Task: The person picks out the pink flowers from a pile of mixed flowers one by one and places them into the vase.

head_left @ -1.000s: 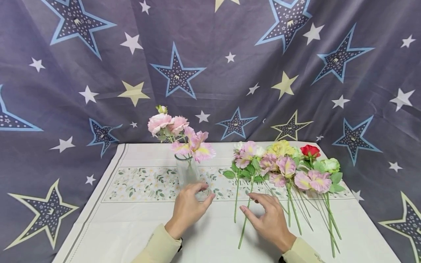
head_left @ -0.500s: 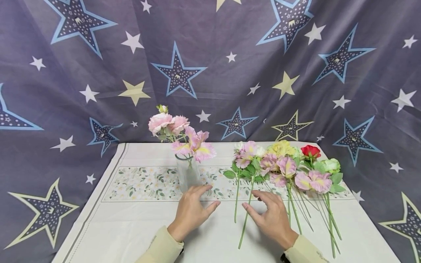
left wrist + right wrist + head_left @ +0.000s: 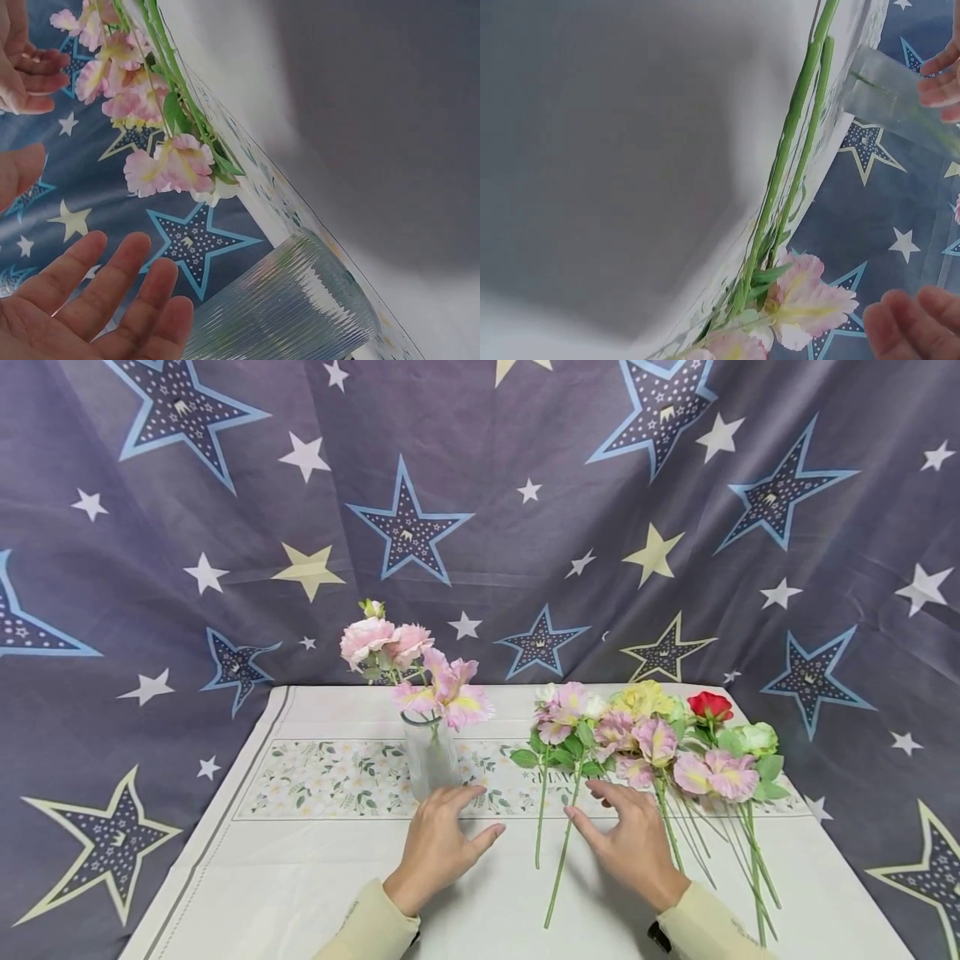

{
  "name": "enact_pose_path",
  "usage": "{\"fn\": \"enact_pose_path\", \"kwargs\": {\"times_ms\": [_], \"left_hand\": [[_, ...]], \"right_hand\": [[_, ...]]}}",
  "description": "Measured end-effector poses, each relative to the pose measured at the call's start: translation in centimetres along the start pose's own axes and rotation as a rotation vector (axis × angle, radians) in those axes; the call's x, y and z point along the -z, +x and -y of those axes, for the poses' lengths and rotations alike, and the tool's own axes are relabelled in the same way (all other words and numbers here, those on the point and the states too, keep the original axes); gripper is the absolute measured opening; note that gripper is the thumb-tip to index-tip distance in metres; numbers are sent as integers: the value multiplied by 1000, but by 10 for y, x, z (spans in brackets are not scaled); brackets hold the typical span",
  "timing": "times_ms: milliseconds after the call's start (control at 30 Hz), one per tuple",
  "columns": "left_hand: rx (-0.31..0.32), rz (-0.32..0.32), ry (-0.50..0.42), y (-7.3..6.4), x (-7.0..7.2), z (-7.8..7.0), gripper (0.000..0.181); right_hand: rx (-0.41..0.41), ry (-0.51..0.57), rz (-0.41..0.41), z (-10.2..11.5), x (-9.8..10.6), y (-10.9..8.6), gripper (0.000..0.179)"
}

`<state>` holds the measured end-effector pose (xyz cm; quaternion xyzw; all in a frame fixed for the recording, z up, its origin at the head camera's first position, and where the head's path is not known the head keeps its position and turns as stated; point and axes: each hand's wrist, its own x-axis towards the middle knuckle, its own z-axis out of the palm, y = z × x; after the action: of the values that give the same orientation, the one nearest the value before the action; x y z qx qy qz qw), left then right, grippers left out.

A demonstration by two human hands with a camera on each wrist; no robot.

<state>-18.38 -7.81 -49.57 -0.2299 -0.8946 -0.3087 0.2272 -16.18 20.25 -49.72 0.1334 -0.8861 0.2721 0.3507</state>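
Observation:
A clear ribbed glass vase [image 3: 429,764] stands on the table left of centre. It holds pale pink flowers [image 3: 367,639] and a pink-and-yellow iris [image 3: 450,693]. Just in front of its base is the left hand [image 3: 438,847], fingers spread and nothing in its grasp; in the left wrist view the vase [image 3: 292,300] rises beside the fingertips. The right hand [image 3: 632,843] hovers over the stems of the lying flowers, thumb and fingers apart. Its thumb tip overlaps a green stem [image 3: 561,868] in the head view. Two stems [image 3: 802,97] cross the right wrist view.
To the right lie several artificial flowers: pink-and-yellow irises [image 3: 723,774], a yellow bloom [image 3: 641,697], a red rose [image 3: 709,704] and a pale green one [image 3: 756,737]. A white tablecloth [image 3: 262,877] with a floral band covers the table. A star-patterned curtain [image 3: 480,435] hangs behind.
The left hand has drawn back slightly from the vase and to the right. The right hand has shifted a little right and away from me. The flowers and vase stay put.

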Motion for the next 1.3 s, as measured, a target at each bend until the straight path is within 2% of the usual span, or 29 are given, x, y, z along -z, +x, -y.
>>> {"fn": "enact_pose_path", "kwargs": {"times_ms": [267,600,767,1033,1267,1300], "left_hand": [[4,0,7,0,1,-1,54],[13,-3,12,-2,1,-1,54],[15,-2,15,-4,1,0,55],[15,0,10,-4,1,1,55],[5,-10,12,-5,0,2,55],[3,-12,13,-5,-1,2,55]], "right_hand": [[-8,-22,21,-14,1,11,42],[-35,-121,57,-37,1,23,34],[-91,-181,142,-46,3,28,31],[-202,-280,343,-55,6,37,29],[-275,-340,472,-60,3,42,14],[-289,-339,487,-60,3,43,20]]}}
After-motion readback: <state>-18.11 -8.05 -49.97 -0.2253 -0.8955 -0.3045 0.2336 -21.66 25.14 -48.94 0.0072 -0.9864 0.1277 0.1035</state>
